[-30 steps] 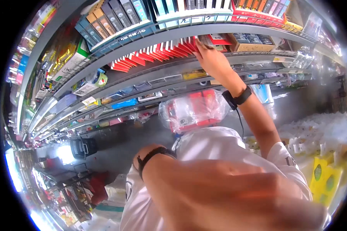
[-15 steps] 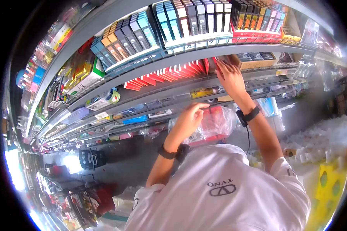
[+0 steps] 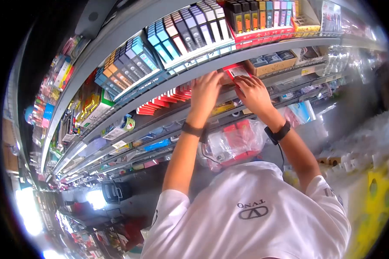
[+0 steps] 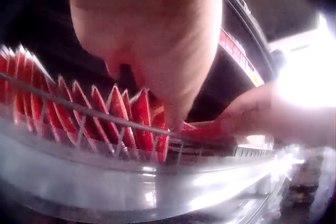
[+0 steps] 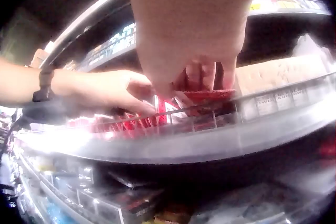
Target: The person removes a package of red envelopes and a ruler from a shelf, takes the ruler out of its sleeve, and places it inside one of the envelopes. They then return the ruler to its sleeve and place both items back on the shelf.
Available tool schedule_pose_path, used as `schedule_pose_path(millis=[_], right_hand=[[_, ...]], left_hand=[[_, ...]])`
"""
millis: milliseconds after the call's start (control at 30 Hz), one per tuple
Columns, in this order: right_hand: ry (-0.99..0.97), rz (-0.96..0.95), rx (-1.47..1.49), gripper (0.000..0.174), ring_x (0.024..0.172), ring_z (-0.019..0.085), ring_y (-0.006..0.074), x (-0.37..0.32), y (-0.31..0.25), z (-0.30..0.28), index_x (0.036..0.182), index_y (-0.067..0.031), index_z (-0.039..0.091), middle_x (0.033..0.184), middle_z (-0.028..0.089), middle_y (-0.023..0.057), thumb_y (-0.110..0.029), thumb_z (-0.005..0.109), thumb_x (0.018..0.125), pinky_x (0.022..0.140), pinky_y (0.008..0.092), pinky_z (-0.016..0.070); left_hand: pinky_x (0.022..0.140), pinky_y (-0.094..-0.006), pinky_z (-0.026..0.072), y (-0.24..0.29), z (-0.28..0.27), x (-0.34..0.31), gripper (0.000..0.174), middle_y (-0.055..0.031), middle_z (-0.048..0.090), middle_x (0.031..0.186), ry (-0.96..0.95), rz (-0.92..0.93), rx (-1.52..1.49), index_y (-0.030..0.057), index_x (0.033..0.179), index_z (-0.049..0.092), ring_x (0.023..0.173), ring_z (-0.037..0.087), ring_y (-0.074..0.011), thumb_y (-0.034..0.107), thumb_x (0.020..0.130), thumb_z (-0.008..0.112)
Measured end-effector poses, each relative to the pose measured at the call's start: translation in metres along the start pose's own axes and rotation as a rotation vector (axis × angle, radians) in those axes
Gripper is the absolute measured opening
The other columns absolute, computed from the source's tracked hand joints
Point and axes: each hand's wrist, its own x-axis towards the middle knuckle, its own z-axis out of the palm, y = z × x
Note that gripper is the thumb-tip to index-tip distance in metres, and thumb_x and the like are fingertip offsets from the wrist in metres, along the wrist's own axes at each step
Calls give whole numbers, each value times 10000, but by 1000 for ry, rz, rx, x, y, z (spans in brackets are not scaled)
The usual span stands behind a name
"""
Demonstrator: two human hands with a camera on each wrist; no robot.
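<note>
A row of thin red packets [image 3: 168, 99] with pale edges leans along a wire-fronted shelf. My left hand [image 3: 205, 93] reaches down at the right end of this row, its fingers on the end packets [image 4: 142, 121]. To its right, my right hand [image 3: 254, 94] has its fingers bent over the edge of a flat red packet [image 5: 207, 96]; its thumb is hidden. A red packet with a white printed label [image 3: 240, 72] lies just behind the right fingertips. In the right wrist view, the left hand [image 5: 123, 90] comes in from the side, close to the right one.
A low wire rail [image 4: 94, 113] fronts the shelf. Slim boxes [image 3: 192, 30] fill the shelf above, and an open cardboard box [image 3: 272, 64] stands right of the hands. Below, a plastic-wrapped red bundle [image 3: 235, 142] sits before the body. A dark basket [image 3: 112, 192] is further left.
My left hand has come up from near the body to the row's right end. My right hand has stayed around the red packets right of the row. The head view has shifted.
</note>
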Motion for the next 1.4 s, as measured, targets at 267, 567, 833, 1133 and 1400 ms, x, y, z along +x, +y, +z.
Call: schedule_pose_path(millis=[267,567,833,1133,1400], right_hand=[[-190,104,27,324,1044,642,325,15,5,5,1090,-56,683,1104,698,117,-311,697,892,942,415,499],[-383,164,-57,464,1155,587,395,61,32,56,1191,24,607,1185,651,238,-167,671,772,1043,435,430],[-103,8,-177,243,1011,663,311,60,3,22,1035,-108,681,1000,709,125,-127,703,793,898,409,508],[84,95,-132,252,839,699,248,8,-27,-61,1115,-75,682,966,729,72,-72,690,863,712,349,562],[102,297,110,301,946,722,259,-70,-29,-105,1188,-48,666,1096,735,126,1,655,891,843,346,561]], left_hand=[[873,-422,506,-22,17,-7,205,-97,688,1043,181,-152,-3,86,995,662,1022,624,-338,165,830,752],[1083,-490,399,-14,18,-19,443,-137,588,1334,160,-113,-43,75,1254,573,1228,532,-383,116,840,724],[1056,-515,415,21,7,-33,398,-135,497,1403,248,-164,-148,75,1230,597,1270,490,-384,96,848,710],[898,-324,558,39,27,-45,280,-99,672,1173,-297,-767,-1679,15,1229,589,1045,678,-204,171,997,610],[916,-332,555,54,42,-35,348,-126,650,1255,-394,-657,-1698,31,1308,553,1047,681,-221,161,993,619]])
